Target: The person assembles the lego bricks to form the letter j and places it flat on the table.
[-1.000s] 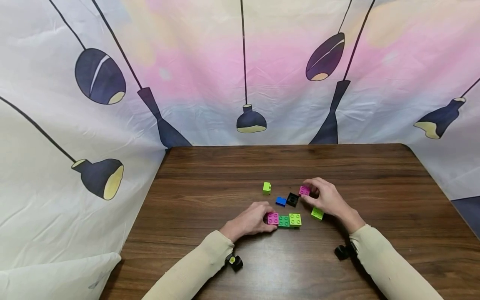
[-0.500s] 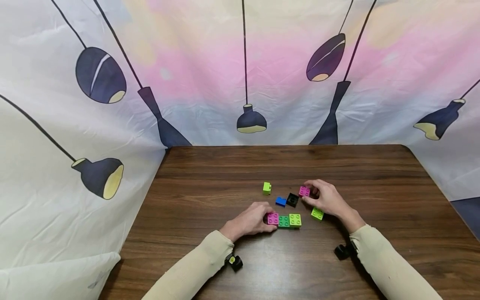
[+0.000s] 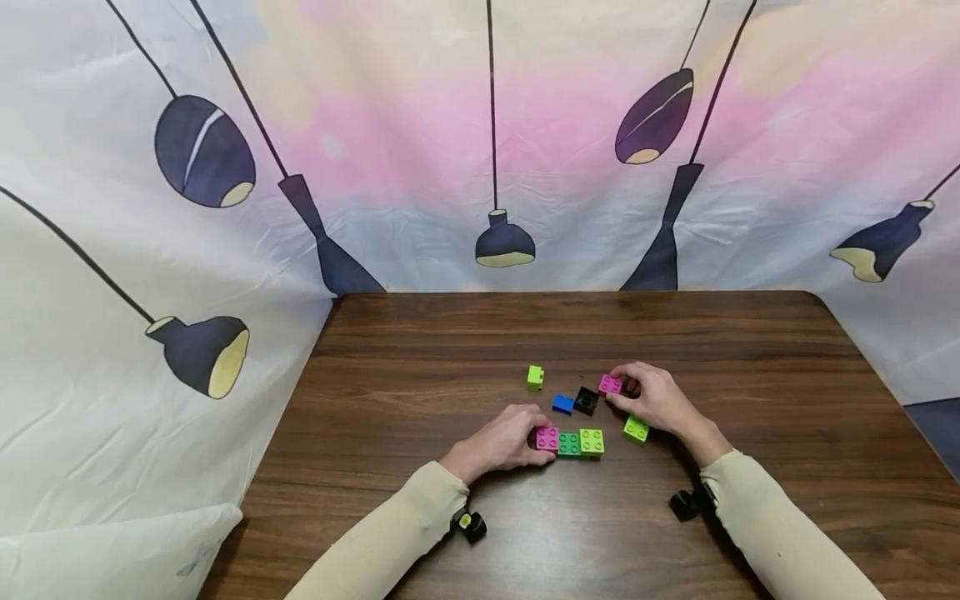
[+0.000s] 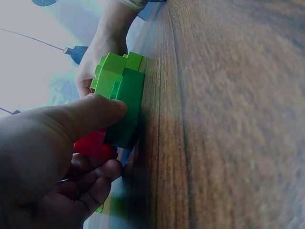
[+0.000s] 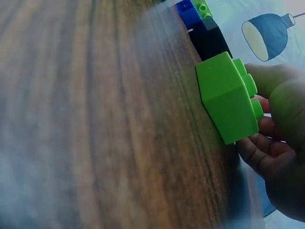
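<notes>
In the head view my left hand [image 3: 504,440] grips the left end of a joined row of toy building bricks. The row has a pink brick [image 3: 547,439] and a lime brick [image 3: 592,442] raised on a green brick [image 3: 569,443]. In the left wrist view the thumb presses the side of the green brick [image 4: 127,107]. My right hand [image 3: 658,401] pinches a separate pink brick [image 3: 610,384] between thumb and fingers, low over the table. Below that hand sits a loose lime brick [image 3: 636,429], which in the right wrist view hides the pinched one.
A black brick [image 3: 587,401] and a blue brick [image 3: 562,404] lie side by side between the hands. Farther back, a small lime brick [image 3: 535,377] rests on its side. The wooden table [image 3: 450,333] ends at a printed cloth [image 3: 420,167] behind and at both sides.
Almost nothing moves. The right hand shifts very slightly toward me with the pink brick; the left hand keeps its grip on the brick row.
</notes>
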Available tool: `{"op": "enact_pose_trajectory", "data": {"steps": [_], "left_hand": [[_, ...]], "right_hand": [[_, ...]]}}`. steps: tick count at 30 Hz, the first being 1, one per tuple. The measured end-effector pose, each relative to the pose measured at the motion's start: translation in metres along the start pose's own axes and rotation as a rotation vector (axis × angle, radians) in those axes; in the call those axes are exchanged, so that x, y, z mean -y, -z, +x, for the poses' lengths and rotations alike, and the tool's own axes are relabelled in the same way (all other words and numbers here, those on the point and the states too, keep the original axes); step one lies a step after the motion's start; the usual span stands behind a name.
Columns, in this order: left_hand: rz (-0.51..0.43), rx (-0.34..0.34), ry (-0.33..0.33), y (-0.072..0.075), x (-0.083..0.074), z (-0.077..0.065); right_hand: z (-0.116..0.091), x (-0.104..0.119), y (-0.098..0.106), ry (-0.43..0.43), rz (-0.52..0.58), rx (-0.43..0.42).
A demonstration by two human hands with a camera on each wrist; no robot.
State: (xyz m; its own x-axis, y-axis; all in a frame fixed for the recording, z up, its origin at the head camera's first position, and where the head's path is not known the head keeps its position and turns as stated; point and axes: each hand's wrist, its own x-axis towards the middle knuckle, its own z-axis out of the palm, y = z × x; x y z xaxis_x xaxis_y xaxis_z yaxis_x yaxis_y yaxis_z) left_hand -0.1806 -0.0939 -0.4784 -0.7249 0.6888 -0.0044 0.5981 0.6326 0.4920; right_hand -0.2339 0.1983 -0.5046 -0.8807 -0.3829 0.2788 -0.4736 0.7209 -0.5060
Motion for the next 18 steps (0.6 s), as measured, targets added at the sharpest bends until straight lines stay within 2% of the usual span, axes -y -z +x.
{"op": "enact_pose_trajectory", "data": {"steps": [6,18], "left_hand": [[-0.005,0.002,-0.003,-0.0015,-0.0006,-0.0011],[0.006,-0.008,-0.011,-0.0017,0.0016,0.0001]], "right_hand": [[-0.0019,0.0004,-0.0006,-0.01,0.011,-0.003],[-0.0008,0.0067,0.0048,0.048,0.03,-0.057]]}}
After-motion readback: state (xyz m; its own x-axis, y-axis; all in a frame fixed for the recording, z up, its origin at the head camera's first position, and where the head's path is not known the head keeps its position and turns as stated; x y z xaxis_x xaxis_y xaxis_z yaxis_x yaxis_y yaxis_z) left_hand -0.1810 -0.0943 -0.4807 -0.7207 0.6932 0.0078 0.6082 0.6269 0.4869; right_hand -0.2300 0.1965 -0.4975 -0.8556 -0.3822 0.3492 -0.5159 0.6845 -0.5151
